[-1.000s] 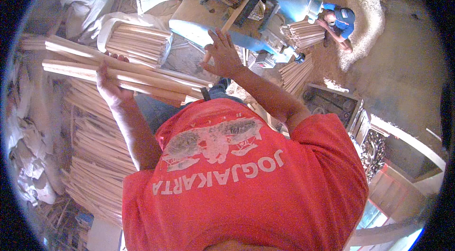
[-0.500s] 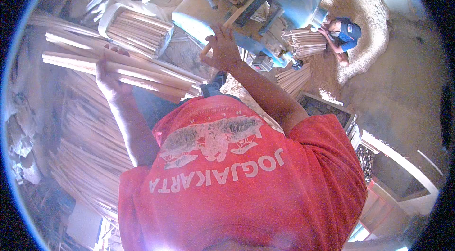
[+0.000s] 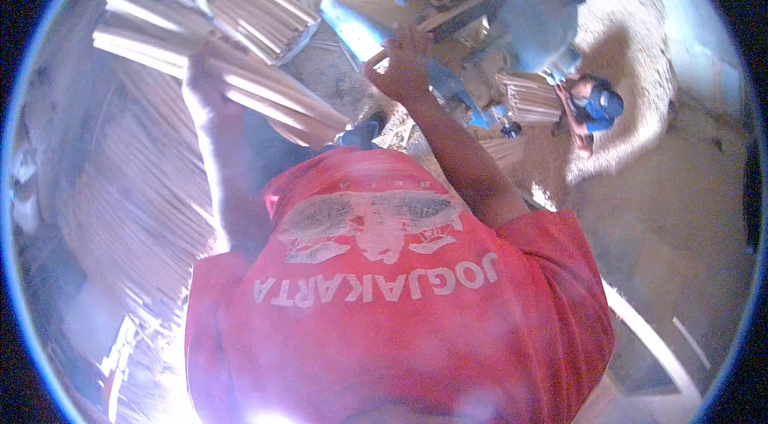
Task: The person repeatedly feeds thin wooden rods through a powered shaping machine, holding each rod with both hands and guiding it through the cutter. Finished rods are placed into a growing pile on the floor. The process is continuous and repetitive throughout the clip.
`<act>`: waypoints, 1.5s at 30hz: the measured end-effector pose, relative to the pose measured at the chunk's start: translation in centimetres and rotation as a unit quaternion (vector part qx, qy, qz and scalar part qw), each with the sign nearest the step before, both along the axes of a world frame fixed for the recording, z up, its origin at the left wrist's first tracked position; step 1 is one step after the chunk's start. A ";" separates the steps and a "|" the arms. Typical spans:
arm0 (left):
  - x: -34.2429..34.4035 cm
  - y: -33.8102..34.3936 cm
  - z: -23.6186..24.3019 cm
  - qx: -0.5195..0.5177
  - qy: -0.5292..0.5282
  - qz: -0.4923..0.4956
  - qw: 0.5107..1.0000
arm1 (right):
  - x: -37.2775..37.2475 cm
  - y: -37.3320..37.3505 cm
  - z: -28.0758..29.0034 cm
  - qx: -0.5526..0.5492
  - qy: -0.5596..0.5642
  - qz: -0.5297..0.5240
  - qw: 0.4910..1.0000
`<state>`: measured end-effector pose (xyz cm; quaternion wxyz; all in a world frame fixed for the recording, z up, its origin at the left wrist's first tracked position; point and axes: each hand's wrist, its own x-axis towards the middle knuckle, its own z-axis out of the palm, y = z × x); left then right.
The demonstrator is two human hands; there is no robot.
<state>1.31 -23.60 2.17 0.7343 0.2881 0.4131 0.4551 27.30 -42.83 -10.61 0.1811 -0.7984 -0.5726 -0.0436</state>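
Left of the blue machine [image 3: 534,24], our left hand [image 3: 210,76] wraps around a bundle of wooden sticks [image 3: 276,94]. Beside the machine, our right hand [image 3: 406,72] pinches one stick [image 3: 376,59] angled toward it. The bundle is held apart; how many are finished, we cannot tell.

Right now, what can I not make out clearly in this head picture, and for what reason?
1. Exact number of sticks in the left hand: head view, blur and glare merge their edges.
2. Finger grip of the right hand: head view, too blurred.
3. Top of the blue machine: head view, cut off by the upper edge.
4. Most of the person's legs: head view, hidden by the red shirt and sticks.
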 end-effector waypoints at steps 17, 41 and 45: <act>3.3 -3.8 0.6 -0.039 -0.083 0.027 0.995 | 1.7 0.2 0.9 0.015 -0.070 -0.019 0.997; 4.6 -5.4 0.0 -0.043 -0.069 0.004 0.997 | 4.1 -0.9 -0.1 0.035 0.002 -0.131 0.991; 4.2 -5.1 0.0 -0.020 -0.071 -0.012 0.997 | 4.8 -0.6 -0.7 0.051 -0.005 -0.135 0.989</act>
